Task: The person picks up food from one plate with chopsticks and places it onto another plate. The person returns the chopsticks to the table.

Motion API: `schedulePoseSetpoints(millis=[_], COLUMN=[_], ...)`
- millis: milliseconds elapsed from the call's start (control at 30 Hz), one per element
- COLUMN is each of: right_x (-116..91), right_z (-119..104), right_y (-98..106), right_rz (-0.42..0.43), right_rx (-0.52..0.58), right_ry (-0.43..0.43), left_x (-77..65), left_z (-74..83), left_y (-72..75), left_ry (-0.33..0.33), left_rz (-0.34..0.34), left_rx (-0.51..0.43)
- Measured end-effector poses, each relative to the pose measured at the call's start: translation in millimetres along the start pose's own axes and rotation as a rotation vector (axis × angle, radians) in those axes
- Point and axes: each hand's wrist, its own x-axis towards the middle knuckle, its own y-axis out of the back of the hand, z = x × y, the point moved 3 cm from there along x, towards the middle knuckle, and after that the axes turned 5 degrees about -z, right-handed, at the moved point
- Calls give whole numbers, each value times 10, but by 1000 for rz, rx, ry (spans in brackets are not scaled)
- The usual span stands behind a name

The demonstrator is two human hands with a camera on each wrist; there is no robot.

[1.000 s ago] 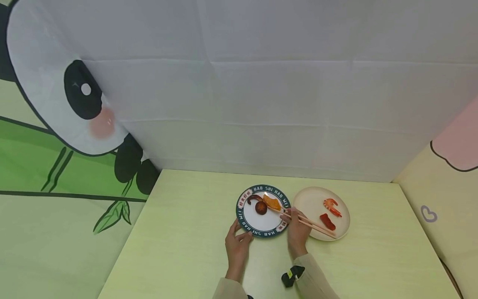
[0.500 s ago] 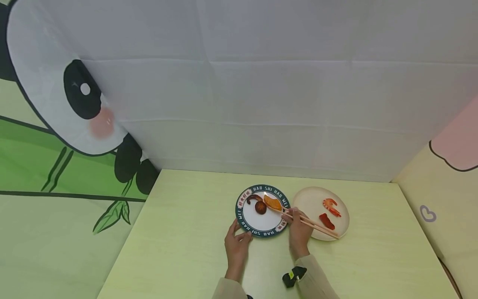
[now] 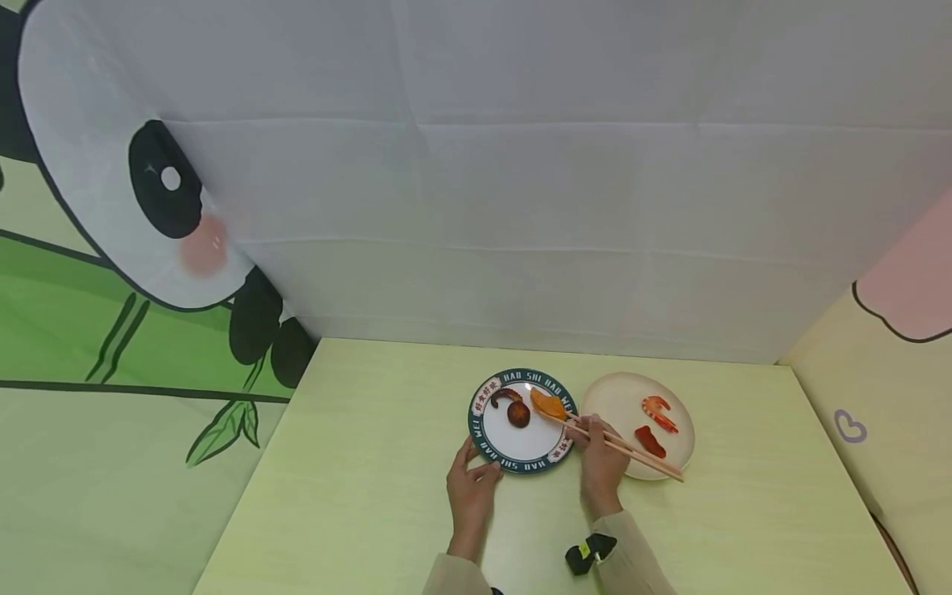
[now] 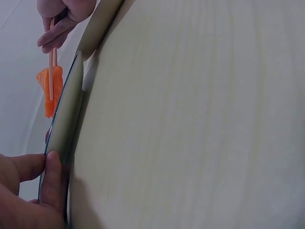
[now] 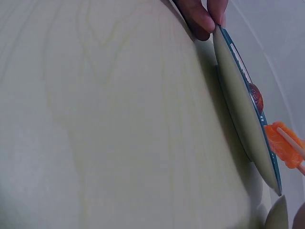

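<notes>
My right hand (image 3: 604, 464) holds a pair of wooden chopsticks (image 3: 643, 458), whose tips pinch an orange salmon slice (image 3: 549, 404) over the right part of a white plate with a dark teal rim (image 3: 513, 464). White streaks show on the salmon slice (image 4: 57, 78) in the left wrist view, where it stands up beside the plate's rim. With thumb and fingers, my left hand (image 3: 472, 489) grips that plate at its lower left edge. A round brown mushroom cap (image 3: 518, 415) and a dark reddish curled tentacle (image 3: 507, 394) lie on the plate.
A beige plate (image 3: 613, 392) stands right beside the teal-rimmed one, partly behind my right hand. On it lie a shrimp (image 3: 659, 413) and a red piece of food (image 3: 650, 441). A pale wall cloth (image 3: 521, 248) rises behind the table (image 3: 372, 463).
The salmon slice has shifted a little to the right in the chopsticks, away from the mushroom. My right hand has moved slightly right and down; my left hand keeps its place.
</notes>
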Motion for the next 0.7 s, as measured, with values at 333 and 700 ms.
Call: schedulePoseSetpoints(millis=[333, 700], right_x=[29, 36], right_z=[-15, -53], right_y=[70, 128], right_rz=[9, 14], right_rx=[-25, 7], right_ry=[9, -2], left_x=[-8, -8], left_z=[40, 40], left_y=[12, 6], left_ry=[-2, 16], left_rz=[-2, 2], left_rx=[16, 19])
